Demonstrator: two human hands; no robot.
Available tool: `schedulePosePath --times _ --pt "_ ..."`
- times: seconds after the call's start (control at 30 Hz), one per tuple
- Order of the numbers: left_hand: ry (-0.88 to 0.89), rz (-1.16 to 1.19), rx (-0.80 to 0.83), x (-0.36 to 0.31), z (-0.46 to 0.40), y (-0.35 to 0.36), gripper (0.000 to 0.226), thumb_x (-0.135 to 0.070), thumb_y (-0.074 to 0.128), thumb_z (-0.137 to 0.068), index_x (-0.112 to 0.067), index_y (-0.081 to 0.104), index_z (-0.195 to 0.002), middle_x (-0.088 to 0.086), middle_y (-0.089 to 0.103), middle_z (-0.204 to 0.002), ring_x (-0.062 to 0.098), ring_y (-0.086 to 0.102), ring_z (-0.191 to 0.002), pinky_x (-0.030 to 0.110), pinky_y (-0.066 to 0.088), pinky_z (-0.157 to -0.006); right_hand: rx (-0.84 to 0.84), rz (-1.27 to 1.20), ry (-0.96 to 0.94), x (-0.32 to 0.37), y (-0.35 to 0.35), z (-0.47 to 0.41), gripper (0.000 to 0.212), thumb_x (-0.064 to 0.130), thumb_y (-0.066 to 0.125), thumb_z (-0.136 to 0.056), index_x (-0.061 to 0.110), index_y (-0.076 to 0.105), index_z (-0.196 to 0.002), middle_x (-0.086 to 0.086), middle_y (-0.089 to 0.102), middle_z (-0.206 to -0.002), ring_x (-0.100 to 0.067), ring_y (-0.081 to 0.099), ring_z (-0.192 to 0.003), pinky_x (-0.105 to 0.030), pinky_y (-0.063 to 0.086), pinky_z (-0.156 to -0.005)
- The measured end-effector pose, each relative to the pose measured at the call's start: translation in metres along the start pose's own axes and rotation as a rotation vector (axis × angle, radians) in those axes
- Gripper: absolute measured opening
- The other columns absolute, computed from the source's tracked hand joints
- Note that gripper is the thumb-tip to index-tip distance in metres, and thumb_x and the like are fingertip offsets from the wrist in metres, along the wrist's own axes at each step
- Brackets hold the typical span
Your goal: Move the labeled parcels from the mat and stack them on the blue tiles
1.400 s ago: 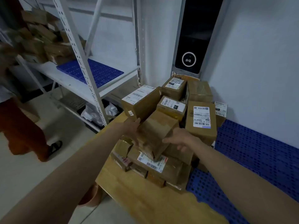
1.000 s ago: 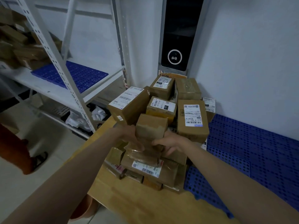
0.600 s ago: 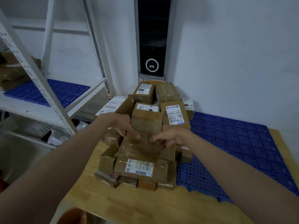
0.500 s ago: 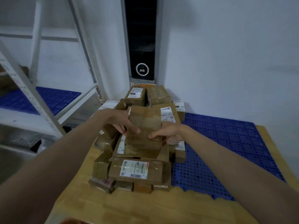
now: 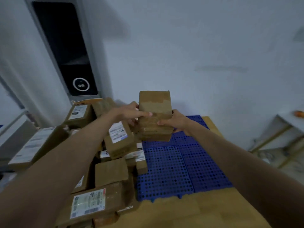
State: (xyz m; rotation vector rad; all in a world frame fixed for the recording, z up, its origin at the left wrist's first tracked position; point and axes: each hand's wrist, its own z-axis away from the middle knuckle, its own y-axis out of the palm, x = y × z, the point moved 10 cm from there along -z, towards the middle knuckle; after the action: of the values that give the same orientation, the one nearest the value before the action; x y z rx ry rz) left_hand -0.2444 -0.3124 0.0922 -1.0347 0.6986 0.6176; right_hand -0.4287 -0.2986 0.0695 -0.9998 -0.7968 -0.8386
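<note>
A pale, bare wall (image 5: 205,55) is filling the background under dim light. A tall dark panel (image 5: 65,51) with a round ring is standing in the left corner. What may be a white shelf unit (image 5: 278,142) is sitting blurred at right.

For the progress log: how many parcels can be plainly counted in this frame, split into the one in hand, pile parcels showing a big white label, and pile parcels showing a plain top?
Held parcel: 1
Labelled pile parcels: 4
Plain-topped pile parcel: 1
Total: 6 plainly countable; others in the pile are too hidden to count.
</note>
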Motion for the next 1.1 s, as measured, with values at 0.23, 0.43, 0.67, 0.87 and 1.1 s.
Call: schedulePosePath --times 0.23,0.43,0.67,0.87,1.1 --pt "0.019 0.106 0.017 -0.034 -0.089 0.069 0.084 -0.063 0.067 -0.078 -0.025 0.032 -0.144 0.000 0.063 -0.110 0.016 0.067 -0.095 0.032 0.058 -0.074 -0.113 -0.049 0.078 -0.062 -0.089 -0.049 0.086 0.033 0.088 -0.068 0.015 0.038 -0.137 -0.003 0.057 -0.128 -0.023 0.059 -0.114 -0.047 0.055 -0.092" --pt "-0.035 0.219 0.001 -0.017 -0.146 0.110 0.079 -0.068 0.061 -0.080 -0.036 0.033 -0.146 -0.005 0.053 -0.134 0.016 0.060 -0.111 0.039 0.055 -0.087 -0.114 -0.074 0.117 -0.113 -0.112 -0.103 0.085 0.029 0.086 -0.072 0.013 0.036 -0.139 -0.006 0.054 -0.132 -0.025 0.057 -0.118 -0.047 0.052 -0.096" --pt "-0.238 0.337 -0.065 0.054 -0.185 0.151 0.082 -0.073 0.056 -0.080 -0.045 0.022 -0.149 -0.006 0.036 -0.151 0.021 0.048 -0.126 0.044 0.052 -0.092 -0.014 0.004 0.209 -0.176 -0.086 -0.158 0.086 0.032 0.082 -0.077 0.011 0.030 -0.141 -0.007 0.049 -0.135 -0.027 0.054 -0.120 -0.042 0.051 -0.096" --pt "-0.347 0.356 -0.034 0.119 -0.210 0.174 0.086 -0.077 0.053 -0.078 -0.046 0.017 -0.150 -0.012 0.027 -0.156 0.016 0.045 -0.124 0.037 0.044 -0.087 0.006 0.059 0.258 -0.221 -0.047 -0.189 0.089 0.032 0.083 -0.075 0.012 0.029 -0.143 -0.007 0.050 -0.134 -0.024 0.055 -0.114 -0.036 0.053 -0.089" --pt "-0.455 0.415 0.023 0.192 -0.227 0.182 0.095 -0.083 0.052 -0.073 -0.044 0.016 -0.151 -0.014 0.017 -0.160 0.021 0.018 -0.148 0.053 0.021 -0.118 0.077 0.126 0.258 -0.239 -0.001 -0.226 0.079 0.025 0.077 -0.084 0.013 0.029 -0.145 -0.007 0.051 -0.135 -0.023 0.056 -0.116 -0.030 0.051 -0.083"
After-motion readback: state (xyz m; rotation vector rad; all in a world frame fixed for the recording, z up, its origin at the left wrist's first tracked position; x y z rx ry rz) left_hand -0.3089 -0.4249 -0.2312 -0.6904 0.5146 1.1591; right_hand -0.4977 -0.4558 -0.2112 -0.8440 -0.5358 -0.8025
